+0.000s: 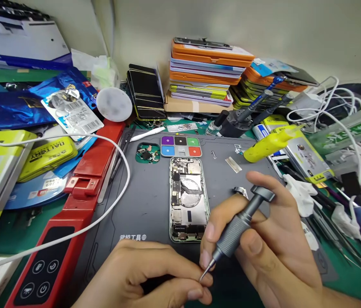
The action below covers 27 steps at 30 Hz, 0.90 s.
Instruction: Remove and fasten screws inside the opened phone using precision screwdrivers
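Left grip [148, 273], at the lower margin: forefinger and thumb brought together, though whether any small piece lies between them cannot be told. Right grip [273, 248], closed around a dark grey screwdriver [236, 229], its shaft slanting down leftward to the left fingertips. Just beyond both lies the opened phone [188, 218], interior upward, its lower right corner hidden behind the right fingers.

Phone and fingers occupy the middle of a grey mat [150, 192] laid on the green counter [23, 239]. Free room: bare mat left of the phone, bounded by a long red device [63, 231] and crossed near that side by a looping white cable [128, 171]; a second bare patch on the right, interrupted by a metal strip [233, 164] and a yellow bottle [263, 147] lying aslant. Immediately past the phone's upper edge, a tray with coloured squares [180, 146] closes the way; beside it, a small green dish [147, 158] and a white pen [148, 134].

Along the mat's right margin, tweezers [327, 233] and crumpled white tissue [298, 192]. Farther back, a black tool holder [236, 123] and stacked orange cases [210, 55] before a pale wall [148, 25]. Far left, yellow battery boxes [47, 158] crowd the red device.
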Motion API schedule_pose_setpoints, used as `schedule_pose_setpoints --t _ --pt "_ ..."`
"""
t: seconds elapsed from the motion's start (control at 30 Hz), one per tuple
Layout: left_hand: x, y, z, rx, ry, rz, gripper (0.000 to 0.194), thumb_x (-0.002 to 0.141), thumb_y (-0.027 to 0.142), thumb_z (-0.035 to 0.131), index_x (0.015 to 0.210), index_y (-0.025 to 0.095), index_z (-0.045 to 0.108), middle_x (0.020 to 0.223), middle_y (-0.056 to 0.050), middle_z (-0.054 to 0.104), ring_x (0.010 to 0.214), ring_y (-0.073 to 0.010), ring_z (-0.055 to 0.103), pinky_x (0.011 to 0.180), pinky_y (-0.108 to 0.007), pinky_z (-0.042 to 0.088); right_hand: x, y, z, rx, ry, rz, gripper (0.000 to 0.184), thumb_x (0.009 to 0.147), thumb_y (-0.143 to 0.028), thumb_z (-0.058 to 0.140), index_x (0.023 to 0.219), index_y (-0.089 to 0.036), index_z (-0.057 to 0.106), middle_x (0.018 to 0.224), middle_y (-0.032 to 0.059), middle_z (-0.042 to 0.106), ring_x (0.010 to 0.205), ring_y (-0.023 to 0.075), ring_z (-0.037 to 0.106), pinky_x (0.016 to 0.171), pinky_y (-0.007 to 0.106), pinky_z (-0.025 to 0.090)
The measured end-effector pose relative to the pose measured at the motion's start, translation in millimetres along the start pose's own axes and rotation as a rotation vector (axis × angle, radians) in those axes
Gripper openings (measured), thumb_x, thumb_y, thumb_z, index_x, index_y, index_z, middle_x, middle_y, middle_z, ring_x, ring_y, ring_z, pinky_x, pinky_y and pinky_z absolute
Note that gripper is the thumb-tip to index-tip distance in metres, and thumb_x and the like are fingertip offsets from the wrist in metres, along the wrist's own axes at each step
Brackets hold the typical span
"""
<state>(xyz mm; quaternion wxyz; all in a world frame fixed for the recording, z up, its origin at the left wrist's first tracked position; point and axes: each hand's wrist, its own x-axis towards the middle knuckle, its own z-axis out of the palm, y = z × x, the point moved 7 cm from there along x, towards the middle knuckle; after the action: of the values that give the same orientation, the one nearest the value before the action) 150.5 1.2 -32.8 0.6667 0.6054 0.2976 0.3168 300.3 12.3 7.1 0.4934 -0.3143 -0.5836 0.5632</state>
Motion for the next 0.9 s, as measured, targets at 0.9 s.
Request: schedule_pose_setpoints --t 0.9 --pt "1.3 1.7 -1.4 -0.007 -0.035 -0.047 0.012 0.097 0.019 0.073 0.102 0.022 0.085 0.092 0.001 0.085 0.068 -0.0054 0.077 0.065 -0.004 0.057 1.4 13.2 2.6 0.263 0.05 0.19 0.037 0.114 -0.034 0.056 0.146 -0.046 0.04 0.104 -0.0006 0.071 0.08 0.0175 0.074 0.071 0.028 0.065"
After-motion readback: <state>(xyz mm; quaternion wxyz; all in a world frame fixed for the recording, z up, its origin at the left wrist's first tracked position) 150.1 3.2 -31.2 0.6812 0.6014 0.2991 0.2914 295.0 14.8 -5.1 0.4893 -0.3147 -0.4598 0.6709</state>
